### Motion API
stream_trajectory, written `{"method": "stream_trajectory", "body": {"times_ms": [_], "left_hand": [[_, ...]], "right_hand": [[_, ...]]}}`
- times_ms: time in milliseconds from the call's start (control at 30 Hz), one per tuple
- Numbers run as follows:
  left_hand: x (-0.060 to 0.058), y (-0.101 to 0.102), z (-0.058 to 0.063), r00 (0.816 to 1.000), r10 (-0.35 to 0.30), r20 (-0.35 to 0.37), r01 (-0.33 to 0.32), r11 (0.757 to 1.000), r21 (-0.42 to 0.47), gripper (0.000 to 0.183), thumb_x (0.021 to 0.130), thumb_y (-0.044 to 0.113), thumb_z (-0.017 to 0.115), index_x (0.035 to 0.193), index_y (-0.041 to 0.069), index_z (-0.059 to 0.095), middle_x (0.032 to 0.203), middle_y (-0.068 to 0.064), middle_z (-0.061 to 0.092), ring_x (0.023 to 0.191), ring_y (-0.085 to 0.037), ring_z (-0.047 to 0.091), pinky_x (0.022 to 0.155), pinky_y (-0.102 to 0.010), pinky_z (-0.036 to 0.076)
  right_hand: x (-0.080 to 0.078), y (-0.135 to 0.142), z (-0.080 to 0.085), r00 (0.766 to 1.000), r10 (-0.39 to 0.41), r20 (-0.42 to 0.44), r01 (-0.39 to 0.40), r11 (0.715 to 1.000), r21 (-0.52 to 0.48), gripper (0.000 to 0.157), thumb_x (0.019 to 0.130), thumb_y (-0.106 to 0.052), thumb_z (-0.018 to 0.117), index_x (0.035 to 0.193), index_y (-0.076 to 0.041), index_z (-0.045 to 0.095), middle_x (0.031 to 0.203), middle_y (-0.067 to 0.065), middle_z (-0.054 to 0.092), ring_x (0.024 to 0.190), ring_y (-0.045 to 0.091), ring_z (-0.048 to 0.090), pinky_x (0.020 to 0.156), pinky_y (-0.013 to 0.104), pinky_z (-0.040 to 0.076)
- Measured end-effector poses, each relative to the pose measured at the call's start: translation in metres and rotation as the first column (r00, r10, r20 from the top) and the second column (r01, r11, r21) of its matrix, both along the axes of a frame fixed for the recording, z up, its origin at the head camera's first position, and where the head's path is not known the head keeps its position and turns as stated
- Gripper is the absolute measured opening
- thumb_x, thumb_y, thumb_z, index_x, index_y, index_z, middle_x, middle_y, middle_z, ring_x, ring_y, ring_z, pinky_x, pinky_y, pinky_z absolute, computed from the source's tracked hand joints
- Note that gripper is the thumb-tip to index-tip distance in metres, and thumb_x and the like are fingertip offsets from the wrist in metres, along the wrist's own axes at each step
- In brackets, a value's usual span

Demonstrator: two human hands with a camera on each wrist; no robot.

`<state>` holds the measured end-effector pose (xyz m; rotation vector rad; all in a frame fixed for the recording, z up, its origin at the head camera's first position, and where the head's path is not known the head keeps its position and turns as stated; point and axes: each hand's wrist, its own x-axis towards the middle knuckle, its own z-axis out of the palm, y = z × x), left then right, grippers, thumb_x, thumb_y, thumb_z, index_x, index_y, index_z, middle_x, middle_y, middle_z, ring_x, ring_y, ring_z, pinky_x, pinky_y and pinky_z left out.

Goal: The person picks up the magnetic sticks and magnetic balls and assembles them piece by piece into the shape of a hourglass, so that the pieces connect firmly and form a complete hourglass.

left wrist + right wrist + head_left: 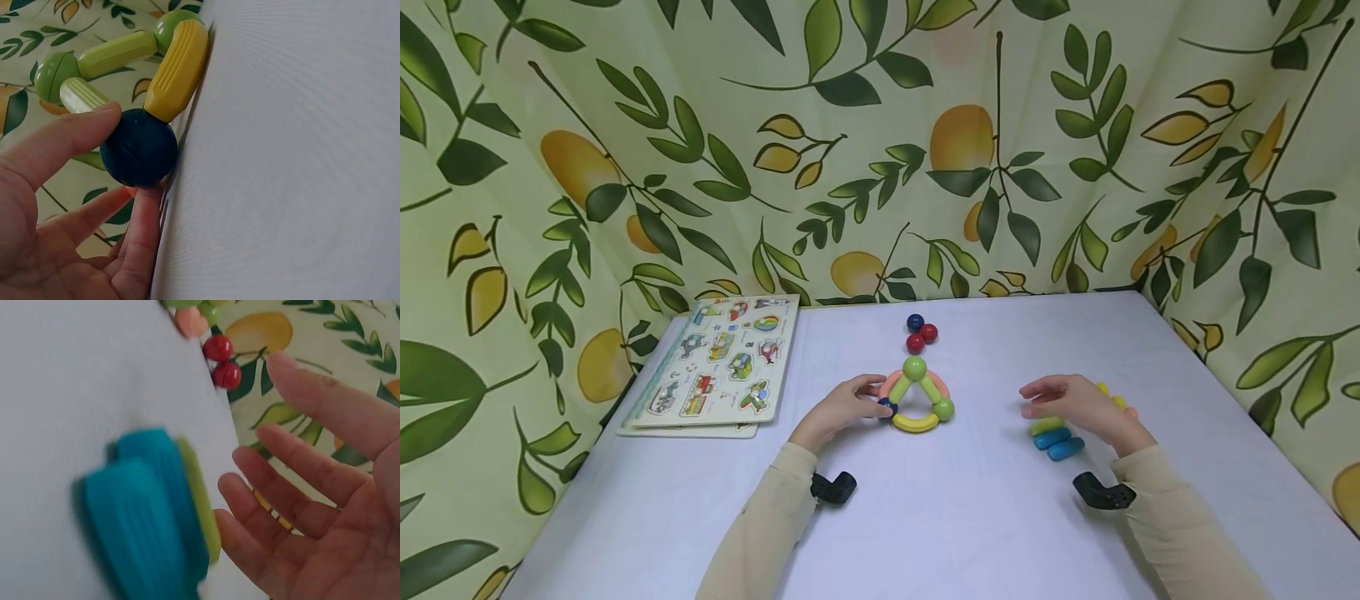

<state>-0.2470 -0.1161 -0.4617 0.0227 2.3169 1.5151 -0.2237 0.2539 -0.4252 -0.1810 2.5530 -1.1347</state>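
My left hand (848, 410) pinches a dark blue ball (139, 148) between thumb and fingers. That ball is the left corner of a triangular figure, whose other corners are green balls (914, 368). Straight green sticks (119, 55), a curved yellow stick (915, 423) and pink curved pieces (942, 385) make up its sides. Over a group of loose sticks hovers my right hand (1078, 407), its fingers spread and holding nothing. Nearest to it are two blue sticks (134, 519) and a green stick (199, 503); yellow and pink pieces (1120, 402) are partly hidden behind the hand.
Two red balls (915, 343) and another dark blue ball (915, 322) lie beyond the figure. Stacked picture boards (730, 367) lie at the table's left. A leaf-patterned curtain (880, 167) hangs behind the white table (955, 517).
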Motion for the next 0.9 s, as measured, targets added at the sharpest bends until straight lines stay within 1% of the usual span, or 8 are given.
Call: {"method": "stream_trajectory", "body": {"times_ms": [100, 200, 300, 367, 467, 600, 800, 900], "left_hand": [[0.000, -0.001, 0.000, 1.000, -0.004, 0.002, 0.004, 1.000, -0.006, 0.068, 0.079, 0.019, 0.083, 0.141, 0.015, 0.055, 0.126, -0.009, 0.062, 0.107, -0.021, 0.059, 0.091, -0.034, 0.051], [-0.001, -0.002, 0.001, 1.000, -0.007, 0.002, 0.007, 1.000, -0.007, 0.068, 0.079, 0.019, 0.083, 0.140, 0.015, 0.055, 0.126, -0.009, 0.062, 0.106, -0.021, 0.059, 0.091, -0.034, 0.050], [-0.001, -0.003, 0.001, 1.000, -0.005, -0.001, 0.005, 1.000, -0.009, 0.068, 0.078, 0.019, 0.083, 0.140, 0.016, 0.056, 0.125, -0.008, 0.062, 0.106, -0.021, 0.058, 0.092, -0.034, 0.049], [-0.001, -0.003, 0.001, 1.000, -0.002, 0.000, 0.002, 1.000, -0.009, 0.067, 0.078, 0.019, 0.083, 0.140, 0.016, 0.056, 0.125, -0.008, 0.062, 0.107, -0.021, 0.058, 0.092, -0.034, 0.049], [-0.001, -0.004, 0.001, 1.000, 0.003, 0.008, -0.003, 1.000, -0.017, 0.067, 0.078, 0.020, 0.084, 0.140, 0.017, 0.056, 0.125, -0.007, 0.062, 0.107, -0.020, 0.057, 0.093, -0.035, 0.049], [-0.002, -0.004, 0.000, 1.000, 0.004, 0.015, -0.004, 1.000, -0.013, 0.067, 0.078, 0.022, 0.084, 0.140, 0.018, 0.056, 0.126, -0.007, 0.062, 0.107, -0.021, 0.057, 0.095, -0.036, 0.048], [-0.001, -0.003, 0.001, 1.000, 0.003, 0.012, -0.003, 1.000, -0.007, 0.067, 0.078, 0.020, 0.083, 0.140, 0.017, 0.056, 0.126, -0.007, 0.062, 0.108, -0.021, 0.057, 0.096, -0.037, 0.048], [-0.001, -0.002, 0.001, 1.000, 0.002, 0.017, -0.002, 1.000, -0.008, 0.067, 0.078, 0.021, 0.083, 0.139, 0.018, 0.056, 0.126, -0.007, 0.062, 0.108, -0.021, 0.057, 0.094, -0.036, 0.048]], "right_hand": [[0.004, 0.011, -0.002, 1.000, -0.002, 0.007, 0.002, 1.000, -0.013, 0.056, 0.088, -0.036, 0.075, 0.129, 0.000, 0.061, 0.126, 0.020, 0.065, 0.113, 0.029, 0.060, 0.098, 0.052, 0.050], [0.005, 0.020, -0.004, 0.999, -0.022, 0.029, 0.021, 1.000, 0.005, 0.059, 0.088, -0.038, 0.074, 0.131, 0.000, 0.059, 0.130, 0.023, 0.062, 0.120, 0.038, 0.056, 0.096, 0.063, 0.047], [0.004, 0.025, -0.008, 0.998, -0.034, 0.050, 0.033, 0.999, 0.022, 0.060, 0.088, -0.040, 0.075, 0.131, 0.000, 0.059, 0.133, 0.025, 0.060, 0.123, 0.042, 0.052, 0.094, 0.065, 0.047], [0.003, 0.027, -0.010, 0.999, -0.026, 0.044, 0.025, 0.999, 0.036, 0.059, 0.086, -0.039, 0.076, 0.129, 0.000, 0.061, 0.131, 0.024, 0.061, 0.119, 0.040, 0.054, 0.093, 0.060, 0.049], [0.001, 0.028, -0.013, 1.000, 0.002, 0.029, -0.003, 0.999, 0.046, 0.054, 0.084, -0.034, 0.079, 0.123, 0.001, 0.065, 0.123, 0.021, 0.065, 0.110, 0.032, 0.057, 0.090, 0.045, 0.052], [-0.002, 0.028, -0.016, 0.999, 0.024, 0.034, -0.026, 0.997, 0.072, 0.045, 0.084, -0.026, 0.079, 0.119, 0.000, 0.068, 0.115, 0.014, 0.069, 0.102, 0.024, 0.057, 0.083, 0.032, 0.047], [-0.007, 0.019, -0.016, 0.999, 0.031, 0.038, -0.035, 0.991, 0.125, 0.034, 0.088, -0.023, 0.075, 0.114, -0.001, 0.071, 0.109, 0.012, 0.070, 0.100, 0.024, 0.059, 0.087, 0.041, 0.050], [-0.009, 0.013, -0.013, 0.997, 0.076, 0.012, -0.077, 0.985, 0.154, 0.031, 0.088, -0.021, 0.074, 0.112, 0.000, 0.072, 0.107, 0.013, 0.071, 0.098, 0.025, 0.060, 0.089, 0.044, 0.052]]}}
